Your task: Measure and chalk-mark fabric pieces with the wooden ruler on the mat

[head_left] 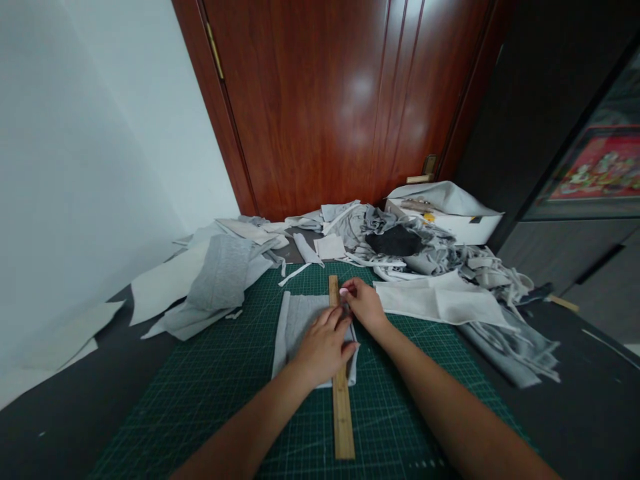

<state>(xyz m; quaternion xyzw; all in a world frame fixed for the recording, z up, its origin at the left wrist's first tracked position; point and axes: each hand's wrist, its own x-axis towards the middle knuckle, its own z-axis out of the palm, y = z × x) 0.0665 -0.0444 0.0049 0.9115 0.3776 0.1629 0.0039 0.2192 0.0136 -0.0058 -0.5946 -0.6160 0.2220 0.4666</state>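
Observation:
A wooden ruler [342, 413] lies lengthwise over a folded piece of light grey fabric [305, 313] on a green cutting mat [195, 393]. My left hand [324, 343] rests on both, its fingers laid across the ruler and the thumb out to the right. Near the ruler's far end, my right hand [366, 303] pinches a small pale pink disc that looks like tailor's chalk [343, 292]. The disc is at the ruler's right edge. The wrist and fingers of my left hand cover part of the fabric and ruler.
Grey and cream fabric pieces [220, 273] lie along the left. Crumpled grey cloth [360, 227] with a black piece [394, 240] is heaped at the back. A white cloth [435, 300] lies right of my hands; a white box [475, 230] stands behind. A wooden door [320, 113] closes the back.

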